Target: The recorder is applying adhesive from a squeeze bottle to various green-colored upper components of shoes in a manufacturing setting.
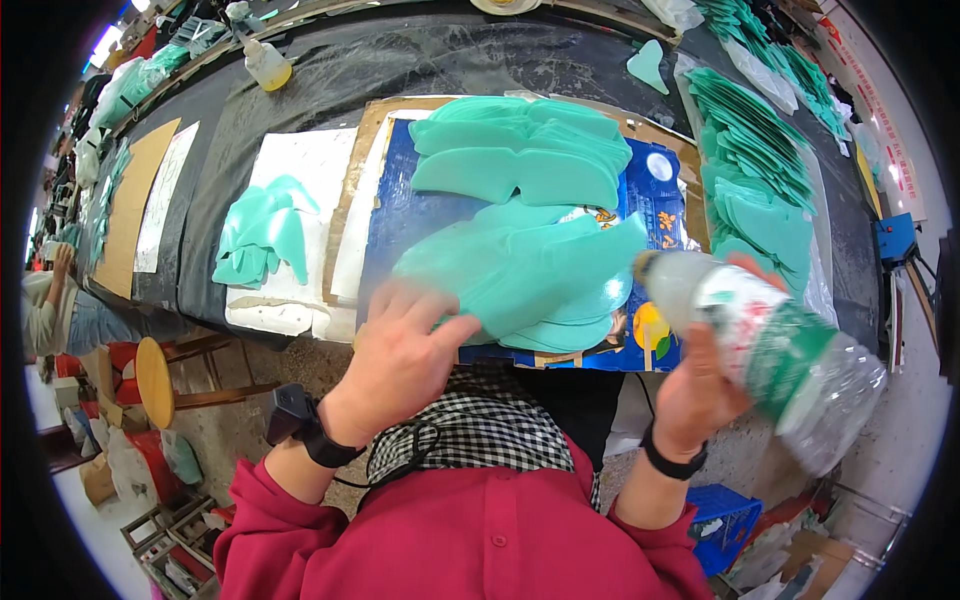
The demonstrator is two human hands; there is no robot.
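My right hand [703, 390] is wrapped around a clear plastic bottle [770, 345] with a green and white label. The bottle lies tilted, its narrow end pointing left toward a spread of thin teal sheet pieces [540, 270]. At the near left edge of these pieces is my left hand [405, 335], fingers curled and smeared by motion; whether they grip a piece cannot be made out. Just beyond, a neat stack of curved teal pieces [515, 175] rests on the blue printed board [395, 215].
To the left, more teal pieces [265, 230] lie on a white sheet [320, 160]. Tall teal stacks [750, 140] stand at the right. A small bottle with yellow liquid [266, 66] is at the far left. Below the table are a wooden stool [155, 382] and a blue crate [722, 520].
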